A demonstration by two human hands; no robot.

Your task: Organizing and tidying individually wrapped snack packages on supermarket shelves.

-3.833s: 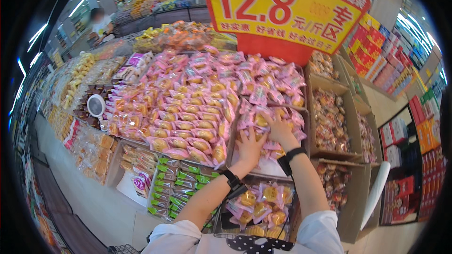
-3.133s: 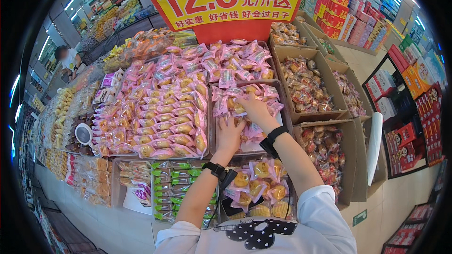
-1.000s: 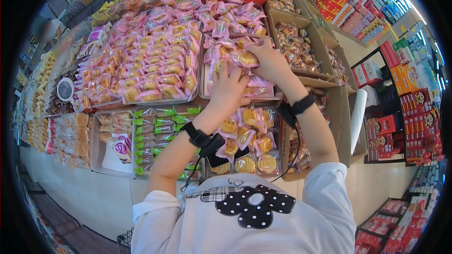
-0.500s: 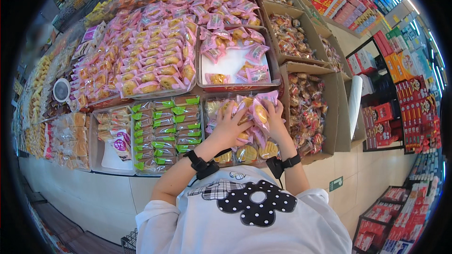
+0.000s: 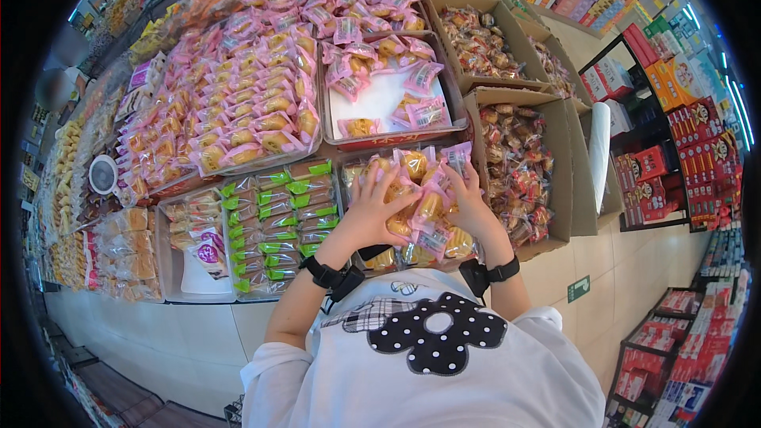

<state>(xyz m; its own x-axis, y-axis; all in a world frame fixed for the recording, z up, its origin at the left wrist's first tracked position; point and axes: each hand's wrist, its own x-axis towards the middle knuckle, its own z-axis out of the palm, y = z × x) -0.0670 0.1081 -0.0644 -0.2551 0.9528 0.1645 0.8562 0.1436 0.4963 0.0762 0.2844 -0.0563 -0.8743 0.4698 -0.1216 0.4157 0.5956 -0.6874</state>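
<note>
Several pink-wrapped pastries [image 5: 429,208] are bunched between my two hands, over the near tray of round yellow packaged cookies [image 5: 380,259]. My left hand [image 5: 372,212] cups the bunch from its left side, thumb toward me and fingers curved over the wrappers. On the other side, my right hand [image 5: 476,212] presses against the bunch with its fingers bent around the packs. Part of the cookie tray is hidden under the pastries and my hands. Just beyond stands a white-bottomed tray [image 5: 372,108] with loose pink-wrapped pastries along its far side and a few nearer.
Left of my hands sits a tray of green-and-brown packaged cakes [image 5: 277,226]. Rows of pink-wrapped pastries [image 5: 254,115] fill a large tray farther back. On the right, cardboard boxes [image 5: 560,182] hold small wrapped snacks. Shelves of red boxes [image 5: 690,158] stand across the aisle.
My left hand's thumb and fingers have spread wider around the bunch. The pastries between my hands have shifted, with one pack now lower toward me. The whole view has turned slightly.
</note>
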